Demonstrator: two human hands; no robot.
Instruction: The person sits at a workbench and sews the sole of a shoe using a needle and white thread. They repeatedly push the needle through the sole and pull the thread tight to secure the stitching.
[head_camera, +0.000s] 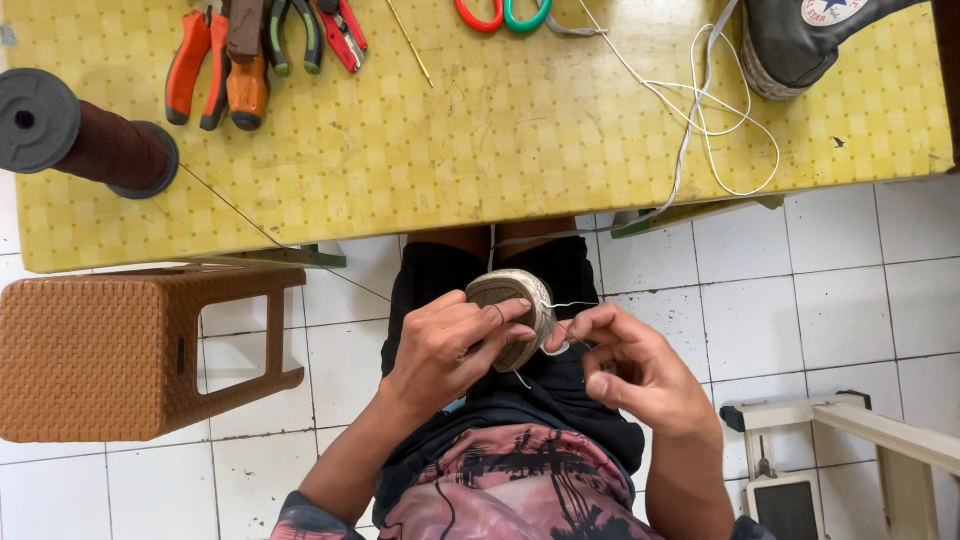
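Note:
My left hand (450, 345) grips a ball of pale beige twine (515, 300) over my lap, below the table's near edge. My right hand (630, 365) sits just right of the ball, fingers pinched on a thin loose strand coming off it. A dark brown thread spool (85, 140) with black end caps lies on its side at the left of the yellow table (500, 140); a fine thread runs from it down toward my lap.
Orange, green and red pliers (250, 50) lie at the table's far left, scissors with red and green handles (505, 12) at the top middle. A grey sneaker (800, 40) with loose white lace (700, 120) sits top right. A brown woven stool (110, 350) stands left; a white frame (860, 450) right.

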